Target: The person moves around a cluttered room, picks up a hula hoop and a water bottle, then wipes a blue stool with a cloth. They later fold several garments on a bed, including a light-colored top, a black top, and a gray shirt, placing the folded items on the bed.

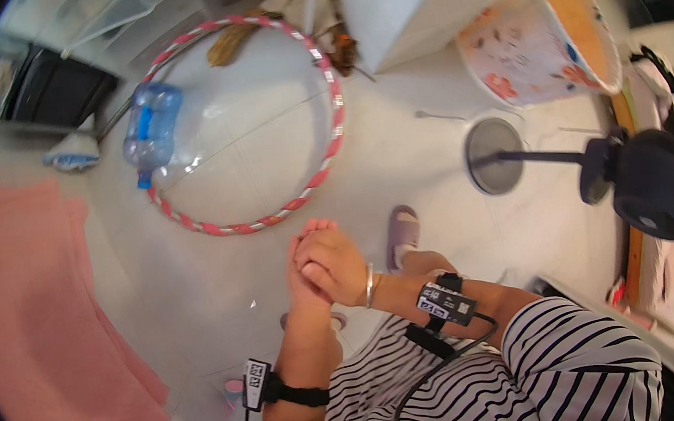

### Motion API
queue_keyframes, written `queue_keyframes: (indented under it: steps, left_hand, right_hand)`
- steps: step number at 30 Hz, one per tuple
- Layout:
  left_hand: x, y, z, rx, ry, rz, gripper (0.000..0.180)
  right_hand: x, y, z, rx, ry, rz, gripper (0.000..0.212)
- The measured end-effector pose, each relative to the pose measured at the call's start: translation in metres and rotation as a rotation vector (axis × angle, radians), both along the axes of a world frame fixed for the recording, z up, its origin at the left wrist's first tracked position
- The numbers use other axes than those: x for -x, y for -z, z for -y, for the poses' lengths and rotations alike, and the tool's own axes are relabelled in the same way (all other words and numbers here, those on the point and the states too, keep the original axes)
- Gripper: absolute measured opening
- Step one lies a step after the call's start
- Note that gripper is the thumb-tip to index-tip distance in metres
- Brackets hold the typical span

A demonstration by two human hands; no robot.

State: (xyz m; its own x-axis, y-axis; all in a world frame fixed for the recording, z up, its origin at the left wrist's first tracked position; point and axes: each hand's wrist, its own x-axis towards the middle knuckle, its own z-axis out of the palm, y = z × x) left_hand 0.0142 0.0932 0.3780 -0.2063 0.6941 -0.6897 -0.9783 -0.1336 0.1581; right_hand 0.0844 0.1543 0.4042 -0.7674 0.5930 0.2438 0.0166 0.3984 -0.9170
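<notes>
Hoop [335,100] ahead of the hands [335,263]

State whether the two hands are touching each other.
Touching: the head view shows the right hand wrapped over the left hand, with no gap between them.

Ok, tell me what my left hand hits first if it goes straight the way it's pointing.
Your left hand points to the pink hoop first, though that seems lower, on the floor, so the hand might pass above.
</notes>
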Motion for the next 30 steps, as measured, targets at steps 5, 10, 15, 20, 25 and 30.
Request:
queue_keyframes:
  steps: [5, 10, 15, 20, 25, 30]
  left_hand:
    - [-0.029, -0.041, -0.02, 0.026, 0.493, -0.065, 0.035]
    - [-0.041, -0.075, -0.018, 0.214, 0.711, 0.013, 0.031]
    - [-0.06, -0.076, 0.005, 0.327, 0.996, -0.008, 0.043]
    - [-0.037, -0.045, 0.037, 0.556, 1.024, -0.215, 0.041]
    - [-0.028, 0.002, 0.051, 0.712, 0.934, -0.314, 0.04]
    - [-0.093, 0.062, 0.036, 0.729, 0.898, -0.329, 0.039]
  right_hand:
    - [-0.06, -0.057, -0.017, -0.027, 0.003, -0.021, 0.015]
    - [-0.115, -0.1, -0.012, 0.287, 0.15, 0.299, 0.017]
    - [-0.259, -0.04, 0.004, 0.896, 0.619, 0.929, 0.025]
    - [-0.393, 0.012, 0.071, 0.809, 0.956, 1.04, 0.032]
    - [-0.457, 0.043, 0.088, 0.772, 0.902, 1.312, 0.032]
    - [-0.504, 0.126, 0.032, 0.687, 0.797, 1.381, 0.031]
